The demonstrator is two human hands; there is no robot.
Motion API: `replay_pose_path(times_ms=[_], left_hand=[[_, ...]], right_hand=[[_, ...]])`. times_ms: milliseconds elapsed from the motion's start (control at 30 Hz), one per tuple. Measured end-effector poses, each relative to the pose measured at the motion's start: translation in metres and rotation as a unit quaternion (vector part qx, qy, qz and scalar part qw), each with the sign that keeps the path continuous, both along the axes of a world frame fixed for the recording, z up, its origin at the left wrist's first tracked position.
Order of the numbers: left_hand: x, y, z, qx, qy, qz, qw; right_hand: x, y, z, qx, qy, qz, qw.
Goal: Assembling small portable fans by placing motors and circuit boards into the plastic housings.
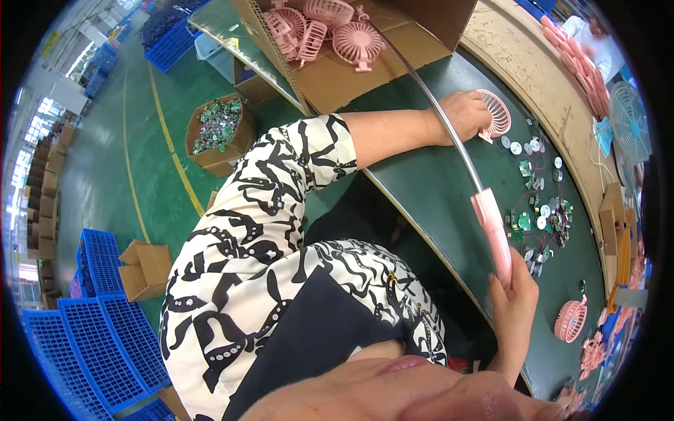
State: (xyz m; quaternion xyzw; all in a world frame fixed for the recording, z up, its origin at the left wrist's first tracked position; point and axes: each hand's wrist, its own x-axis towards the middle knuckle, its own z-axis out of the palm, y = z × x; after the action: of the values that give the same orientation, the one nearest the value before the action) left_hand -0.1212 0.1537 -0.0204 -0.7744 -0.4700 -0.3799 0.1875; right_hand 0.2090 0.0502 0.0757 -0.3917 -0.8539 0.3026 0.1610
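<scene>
My left hand (465, 116) reaches over the dark green table top (421, 175), its fingers closed on the edge of a round pink fan grille (496, 114). Lower in the view, my right hand (516, 284) is wrapped round a pink handle-shaped piece (494, 228). A thin curved metal rod (439, 105) runs from that piece up past my left wrist toward the box; whether they are joined I cannot tell. Beside the hands lie small motors with white discs (516, 148), wires and green circuit boards (524, 222). Another pink fan part (570, 321) lies farther down the table.
A cardboard box (393, 77) with several pink fans (358, 43) stands at the table's end. On the floor are a carton of small electronic parts (217, 130) and blue crates (105, 344). A wooden ledge (533, 77) borders the table; a person (597, 45) is beyond it.
</scene>
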Motion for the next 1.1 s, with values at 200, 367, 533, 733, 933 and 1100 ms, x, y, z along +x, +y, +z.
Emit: replay_pose_path(times_ms=[200,367,533,733,933,1100], left_hand=[[0.028,-0.023,0.005,-0.023,0.107,-0.001,0.994],[0.065,-0.037,0.005,-0.017,0.114,-0.072,0.991],[0.085,-0.063,0.020,-0.087,0.149,-0.181,0.968],[0.082,-0.062,0.016,-0.066,0.129,-0.201,0.969],[0.076,-0.060,0.016,-0.116,0.101,-0.223,0.963],[0.080,-0.066,0.033,-0.238,-0.108,-0.282,0.923]], right_hand=[[0.070,-0.002,0.026,-0.019,-0.055,-0.039,0.998],[0.163,-0.001,0.033,-0.005,-0.080,-0.085,0.993],[0.174,0.020,0.051,0.094,-0.172,-0.007,0.981],[0.119,0.012,0.048,0.204,-0.165,-0.020,0.965],[0.004,0.030,0.017,0.012,0.076,-0.054,0.996],[-0.026,0.044,0.022,-0.075,0.096,0.022,0.992]])
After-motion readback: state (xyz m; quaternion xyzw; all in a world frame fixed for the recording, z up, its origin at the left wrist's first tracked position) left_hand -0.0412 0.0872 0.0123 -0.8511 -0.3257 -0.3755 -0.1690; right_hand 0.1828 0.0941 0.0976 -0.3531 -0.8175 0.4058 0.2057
